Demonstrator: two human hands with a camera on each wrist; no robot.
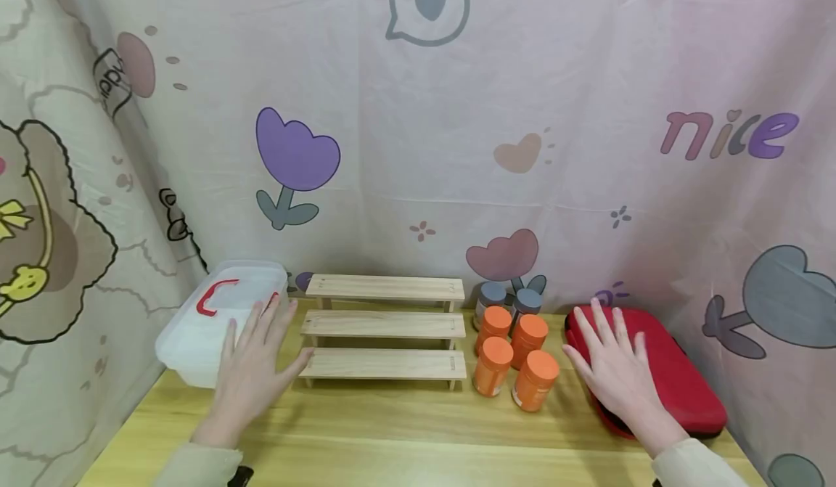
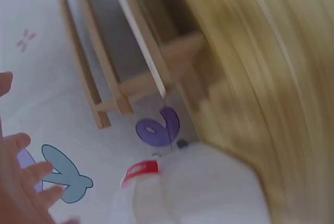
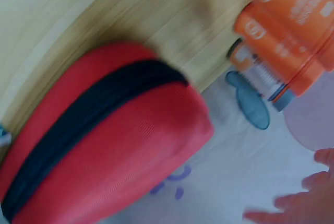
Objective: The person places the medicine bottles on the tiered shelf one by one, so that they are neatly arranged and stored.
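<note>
My left hand (image 1: 251, 363) is held with fingers spread, overlapping the front right of a translucent white box (image 1: 189, 342) with red handle parts on its lid. It holds nothing. A three-step wooden rack (image 1: 385, 363) stands to its right, at the table's middle. My right hand (image 1: 617, 367), fingers spread too, overlaps the left part of a red zippered case (image 1: 679, 378) and is empty. Between rack and case stand several orange bottles (image 1: 535, 379), with two grey-capped bottles (image 1: 526, 303) behind them. The right wrist view shows the case's black zipper band (image 3: 94, 109).
A wooden table (image 1: 405, 436) carries everything. Right behind the rack and bottles hangs a printed curtain (image 1: 405, 146), which also closes off the left side. The box sits at the table's left edge, the case near its right edge.
</note>
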